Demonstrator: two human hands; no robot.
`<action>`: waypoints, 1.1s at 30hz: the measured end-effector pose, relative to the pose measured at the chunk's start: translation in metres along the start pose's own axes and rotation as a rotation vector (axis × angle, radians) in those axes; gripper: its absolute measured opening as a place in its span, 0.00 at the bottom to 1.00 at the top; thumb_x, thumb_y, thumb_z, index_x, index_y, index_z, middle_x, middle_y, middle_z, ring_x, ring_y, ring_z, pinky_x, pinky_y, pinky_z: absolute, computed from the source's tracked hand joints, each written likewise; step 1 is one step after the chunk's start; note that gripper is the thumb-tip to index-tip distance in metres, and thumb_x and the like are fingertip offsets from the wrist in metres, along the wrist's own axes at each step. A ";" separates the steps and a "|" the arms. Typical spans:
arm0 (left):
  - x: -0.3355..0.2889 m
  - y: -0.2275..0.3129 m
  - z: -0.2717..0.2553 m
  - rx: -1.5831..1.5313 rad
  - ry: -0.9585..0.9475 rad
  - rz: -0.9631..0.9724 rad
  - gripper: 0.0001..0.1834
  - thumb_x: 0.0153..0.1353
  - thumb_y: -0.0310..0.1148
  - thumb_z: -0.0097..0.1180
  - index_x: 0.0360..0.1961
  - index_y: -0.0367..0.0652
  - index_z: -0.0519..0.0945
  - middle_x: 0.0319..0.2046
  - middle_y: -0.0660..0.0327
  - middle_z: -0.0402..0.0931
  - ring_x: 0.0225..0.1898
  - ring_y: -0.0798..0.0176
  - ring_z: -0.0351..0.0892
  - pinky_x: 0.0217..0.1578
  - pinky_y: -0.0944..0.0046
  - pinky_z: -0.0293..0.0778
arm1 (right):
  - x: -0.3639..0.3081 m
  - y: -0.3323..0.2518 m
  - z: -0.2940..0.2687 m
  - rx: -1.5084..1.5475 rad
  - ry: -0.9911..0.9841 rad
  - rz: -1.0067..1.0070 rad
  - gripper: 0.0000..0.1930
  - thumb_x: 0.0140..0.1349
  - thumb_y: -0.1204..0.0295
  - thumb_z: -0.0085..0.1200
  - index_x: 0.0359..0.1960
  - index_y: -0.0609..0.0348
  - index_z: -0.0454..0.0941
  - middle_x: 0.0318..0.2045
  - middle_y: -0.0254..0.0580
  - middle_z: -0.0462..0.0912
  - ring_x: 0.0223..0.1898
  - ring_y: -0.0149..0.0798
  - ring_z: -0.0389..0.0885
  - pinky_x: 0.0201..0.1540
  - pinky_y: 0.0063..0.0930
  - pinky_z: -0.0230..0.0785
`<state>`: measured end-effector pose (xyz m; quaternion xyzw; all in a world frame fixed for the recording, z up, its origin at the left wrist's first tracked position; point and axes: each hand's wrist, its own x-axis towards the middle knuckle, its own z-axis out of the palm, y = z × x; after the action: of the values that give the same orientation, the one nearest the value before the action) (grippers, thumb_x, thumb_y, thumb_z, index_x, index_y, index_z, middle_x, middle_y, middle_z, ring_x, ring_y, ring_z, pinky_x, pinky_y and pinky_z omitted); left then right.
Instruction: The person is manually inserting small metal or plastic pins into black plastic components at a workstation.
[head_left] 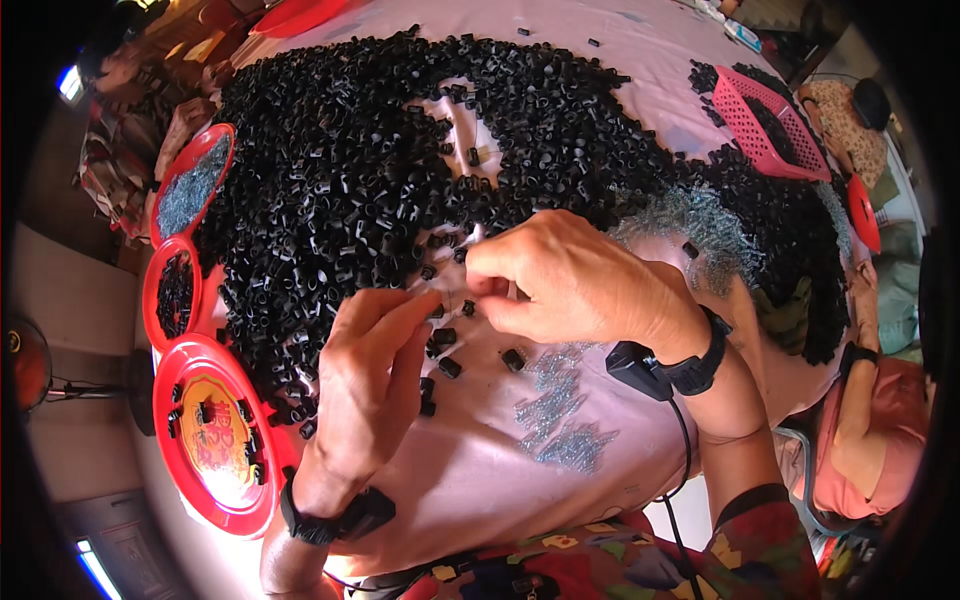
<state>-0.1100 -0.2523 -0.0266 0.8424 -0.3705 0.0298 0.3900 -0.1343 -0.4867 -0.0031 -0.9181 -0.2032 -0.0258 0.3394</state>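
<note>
My left hand (370, 385) and my right hand (565, 285) nearly meet over the near edge of a big heap of small black plastic pieces (320, 160). Thumb and forefinger are pinched together on each hand. Whatever sits between the fingertips is too small to name. Several loose black pieces (450, 367) lie on the pink cloth (470, 440) just below my fingers. Right of them, under my right wrist, is a small scatter of thin silvery pieces (560, 410) that look like tiny springs.
At the left edge stand a red plate (166, 455) with several black parts, a red dish (150, 300) of black pieces and another of silvery ones (195, 190). A pink basket (775, 166) stands far right. People sit left (120, 160) and right (870, 430).
</note>
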 end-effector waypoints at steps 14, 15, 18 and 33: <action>0.020 0.004 0.023 0.191 -0.180 0.001 0.14 0.56 0.23 0.67 0.45 0.41 0.86 0.40 0.53 0.80 0.45 0.47 0.80 0.46 0.53 0.77 | 0.001 0.007 0.000 0.092 0.152 -0.030 0.04 0.61 0.77 0.57 0.33 0.64 0.84 0.24 0.55 0.84 0.30 0.58 0.86 0.36 0.46 0.79; 0.020 0.001 0.024 0.192 -0.179 0.000 0.14 0.56 0.23 0.67 0.45 0.41 0.86 0.40 0.53 0.80 0.45 0.47 0.80 0.46 0.53 0.77 | 0.002 0.007 0.001 0.093 0.151 -0.031 0.04 0.61 0.77 0.57 0.33 0.64 0.84 0.24 0.55 0.84 0.30 0.58 0.86 0.36 0.46 0.79; 0.020 -0.003 0.021 0.127 -0.190 0.016 0.13 0.57 0.22 0.67 0.44 0.40 0.86 0.39 0.54 0.80 0.43 0.49 0.81 0.45 0.55 0.79 | 0.003 0.006 0.003 0.092 0.145 -0.042 0.04 0.61 0.76 0.57 0.33 0.63 0.83 0.24 0.54 0.84 0.29 0.57 0.87 0.35 0.46 0.79; 0.009 0.004 0.001 0.118 -0.305 0.000 0.12 0.53 0.25 0.70 0.40 0.42 0.87 0.41 0.56 0.78 0.47 0.49 0.79 0.46 0.53 0.79 | 0.002 0.005 0.010 0.016 0.152 -0.098 0.03 0.62 0.76 0.58 0.31 0.63 0.81 0.30 0.49 0.84 0.35 0.53 0.85 0.43 0.45 0.79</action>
<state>-0.1063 -0.2605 -0.0217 0.8585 -0.4232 -0.0769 0.2791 -0.1318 -0.4829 -0.0133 -0.8996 -0.2217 -0.1101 0.3597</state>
